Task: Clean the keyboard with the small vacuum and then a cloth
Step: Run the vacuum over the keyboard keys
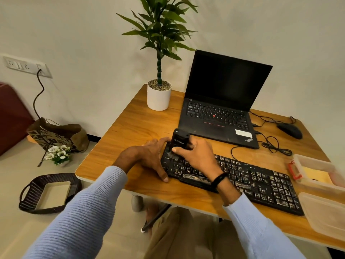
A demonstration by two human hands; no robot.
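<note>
A black keyboard (pixel 252 182) with white dust on its keys lies across the wooden table (pixel 134 126). My right hand (pixel 196 157) grips a small black vacuum (pixel 180 140), held upright with its lower end on the keyboard's far left keys. My left hand (pixel 151 157) rests on the table at the keyboard's left end; its fingers lie straight along that edge and its thumb touches the near corner. A yellow cloth (pixel 315 176) lies inside a clear plastic box (pixel 317 186) at the right.
An open black laptop (pixel 220 101) stands behind the keyboard, with a white potted plant (pixel 159 96) to its left and a wired mouse (pixel 290 130) to its right. The box's lid (pixel 324 212) lies at the table's right edge. On the floor sit a dark basket (pixel 48 193) and a bag (pixel 57 135).
</note>
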